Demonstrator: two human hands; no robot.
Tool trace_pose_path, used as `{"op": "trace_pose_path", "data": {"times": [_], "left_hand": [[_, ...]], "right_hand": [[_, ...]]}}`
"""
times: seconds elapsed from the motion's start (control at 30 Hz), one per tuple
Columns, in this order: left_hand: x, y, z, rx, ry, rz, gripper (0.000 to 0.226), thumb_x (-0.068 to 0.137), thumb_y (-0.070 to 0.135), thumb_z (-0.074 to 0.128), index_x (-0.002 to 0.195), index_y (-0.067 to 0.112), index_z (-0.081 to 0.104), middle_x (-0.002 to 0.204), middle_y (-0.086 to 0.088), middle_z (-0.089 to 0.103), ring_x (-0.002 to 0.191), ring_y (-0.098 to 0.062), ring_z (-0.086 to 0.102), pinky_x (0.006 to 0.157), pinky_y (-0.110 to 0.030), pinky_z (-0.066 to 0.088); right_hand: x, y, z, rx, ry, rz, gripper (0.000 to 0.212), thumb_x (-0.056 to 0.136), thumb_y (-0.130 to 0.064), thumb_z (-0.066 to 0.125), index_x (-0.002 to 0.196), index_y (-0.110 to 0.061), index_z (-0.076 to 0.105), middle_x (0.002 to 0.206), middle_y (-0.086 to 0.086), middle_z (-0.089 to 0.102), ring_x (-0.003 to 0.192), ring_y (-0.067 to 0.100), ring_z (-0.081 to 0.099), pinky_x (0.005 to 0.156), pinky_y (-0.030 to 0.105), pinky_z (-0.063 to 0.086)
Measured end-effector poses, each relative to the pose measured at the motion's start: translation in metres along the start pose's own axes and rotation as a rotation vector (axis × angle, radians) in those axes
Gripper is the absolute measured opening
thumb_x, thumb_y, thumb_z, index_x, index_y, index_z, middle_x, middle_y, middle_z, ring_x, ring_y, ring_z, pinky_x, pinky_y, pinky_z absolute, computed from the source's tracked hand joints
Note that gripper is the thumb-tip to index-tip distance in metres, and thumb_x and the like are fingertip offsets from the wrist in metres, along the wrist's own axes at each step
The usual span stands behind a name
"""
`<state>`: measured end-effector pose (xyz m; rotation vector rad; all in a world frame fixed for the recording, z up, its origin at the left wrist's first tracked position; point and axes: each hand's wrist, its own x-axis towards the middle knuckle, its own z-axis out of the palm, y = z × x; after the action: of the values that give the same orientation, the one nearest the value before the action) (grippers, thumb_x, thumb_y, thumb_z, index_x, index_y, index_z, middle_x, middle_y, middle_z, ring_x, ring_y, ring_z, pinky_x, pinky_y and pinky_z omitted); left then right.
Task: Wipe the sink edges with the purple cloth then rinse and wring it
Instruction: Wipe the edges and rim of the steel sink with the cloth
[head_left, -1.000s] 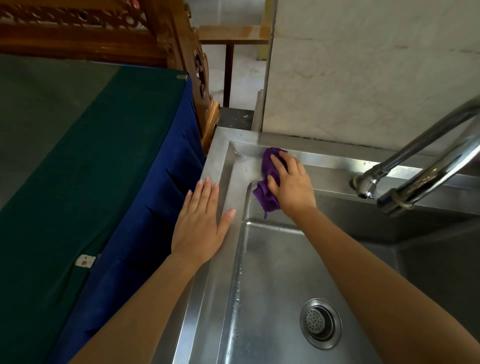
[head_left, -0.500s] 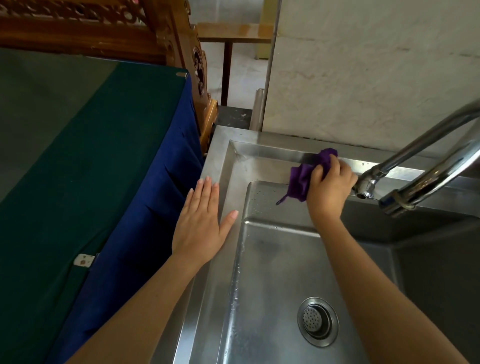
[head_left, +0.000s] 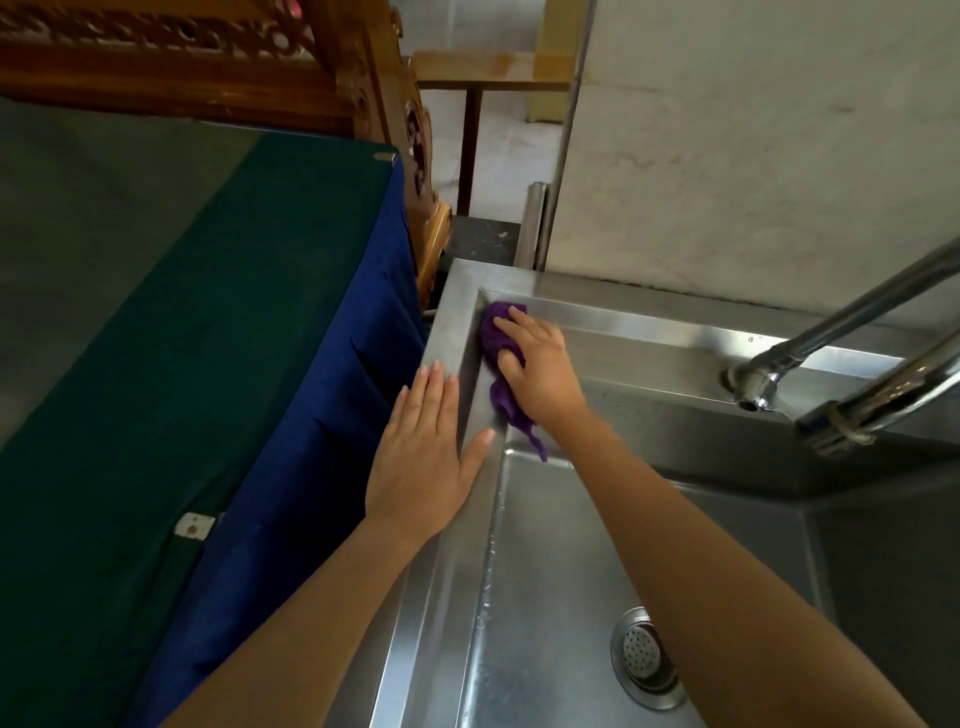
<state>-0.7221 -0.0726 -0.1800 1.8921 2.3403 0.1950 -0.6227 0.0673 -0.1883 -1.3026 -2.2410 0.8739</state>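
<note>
Steel sink (head_left: 675, 338), seen from above: basin with drain (head_left: 644, 657) at near right, two taps (head_left: 831, 364) reaching in from the right, a blue-skirted table (head_left: 234, 364) along the left. The rim runs as a flat ledge along the far side and down the left side; the two ledges meet at the far-left corner.

Right hand (head_left: 537, 364): palm down at that corner, fingers spread over the cloth (head_left: 493, 332), grip pressed flat on it rather than closed round it. The cloth lies under and to the left of the fingers, in the angle of the corner.

Left hand (head_left: 423, 457): flat and open on the left ledge, just near of the cloth, holding nothing; thumb pointing toward the basin. It is the nearer hand to the unwiped left ledge, yet it also occupies it.

Cloth: purple, bunched into a small wad, its long axis running far to near along the left ledge, with a thin tail (head_left: 535, 441) trailing over the basin's far-left lip. Judged from this, wiping is in progress; rinsing and wringing remain.
</note>
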Motion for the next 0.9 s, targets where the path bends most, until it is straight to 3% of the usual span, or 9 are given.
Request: {"op": "trace_pose_path", "data": {"times": [0.23, 0.33, 0.4, 0.5, 0.6, 0.77, 0.9], "left_hand": [[0.000, 0.000, -0.001, 0.000, -0.004, 0.006, 0.087, 0.080, 0.063, -0.022, 0.147, 0.011, -0.004, 0.158, -0.007, -0.005, 0.145, -0.016, -0.011, 0.116, -0.031, -0.008], [0.000, 0.000, 0.000, -0.003, 0.000, 0.002, 0.085, 0.082, 0.062, -0.019, 0.148, 0.011, -0.002, 0.158, -0.007, -0.003, 0.145, -0.016, -0.011, 0.116, -0.030, -0.008], [-0.001, -0.001, 0.000, -0.004, -0.009, 0.009, 0.086, 0.082, 0.063, -0.019, 0.148, 0.011, -0.001, 0.158, -0.007, -0.003, 0.145, -0.016, -0.011, 0.116, -0.031, -0.008], [0.000, -0.002, 0.001, -0.002, 0.011, 0.013, 0.083, 0.085, 0.063, -0.015, 0.147, 0.010, 0.001, 0.158, -0.008, 0.001, 0.145, -0.017, -0.008, 0.118, -0.033, -0.003], [0.000, -0.001, 0.000, 0.008, 0.007, 0.016, 0.080, 0.084, 0.062, -0.017, 0.145, 0.011, -0.003, 0.158, -0.009, 0.000, 0.144, -0.017, -0.010, 0.117, -0.032, -0.004], [0.002, -0.002, -0.001, 0.029, -0.005, 0.022, 0.088, 0.080, 0.063, -0.023, 0.147, 0.010, -0.002, 0.159, -0.008, -0.003, 0.143, -0.015, -0.013, 0.117, -0.032, -0.006], [-0.003, -0.008, -0.009, -0.039, -0.081, 0.041, 0.085, 0.080, 0.061, -0.017, 0.148, 0.012, 0.000, 0.158, -0.006, -0.004, 0.139, -0.011, -0.018, 0.115, -0.029, -0.009]], "right_hand": [[-0.014, -0.006, -0.005, 0.065, -0.085, -0.113, 0.043, 0.092, -0.014, 0.048, 0.135, -0.015, 0.047, 0.142, 0.004, 0.047, 0.129, 0.019, 0.034, 0.106, 0.019, 0.020], [-0.030, -0.006, -0.017, 0.124, -0.108, -0.159, 0.037, 0.091, -0.010, 0.050, 0.127, -0.013, 0.056, 0.127, 0.009, 0.059, 0.114, 0.021, 0.044, 0.103, 0.027, 0.033], [-0.019, -0.008, -0.030, 0.145, 0.016, -0.164, 0.035, 0.089, -0.008, 0.049, 0.123, -0.012, 0.059, 0.117, 0.013, 0.061, 0.108, 0.022, 0.048, 0.098, 0.030, 0.036], [0.026, -0.008, -0.044, 0.120, 0.168, -0.081, 0.039, 0.091, -0.008, 0.045, 0.130, -0.012, 0.052, 0.130, 0.014, 0.054, 0.122, 0.027, 0.042, 0.103, 0.026, 0.030], [0.064, -0.006, -0.034, 0.039, -0.002, 0.012, 0.043, 0.095, -0.019, 0.041, 0.138, -0.016, 0.041, 0.147, 0.010, 0.037, 0.135, 0.029, 0.029, 0.113, 0.038, 0.023], [0.050, -0.015, 0.004, -0.076, -0.049, -0.163, 0.052, 0.085, -0.030, 0.040, 0.137, -0.022, 0.044, 0.149, 0.002, 0.037, 0.138, 0.025, 0.023, 0.115, 0.038, 0.017], [0.016, -0.017, 0.017, -0.134, -0.048, -0.180, 0.052, 0.092, -0.029, 0.040, 0.143, -0.021, 0.032, 0.154, 0.005, 0.026, 0.142, 0.026, 0.020, 0.117, 0.040, 0.017]]}}
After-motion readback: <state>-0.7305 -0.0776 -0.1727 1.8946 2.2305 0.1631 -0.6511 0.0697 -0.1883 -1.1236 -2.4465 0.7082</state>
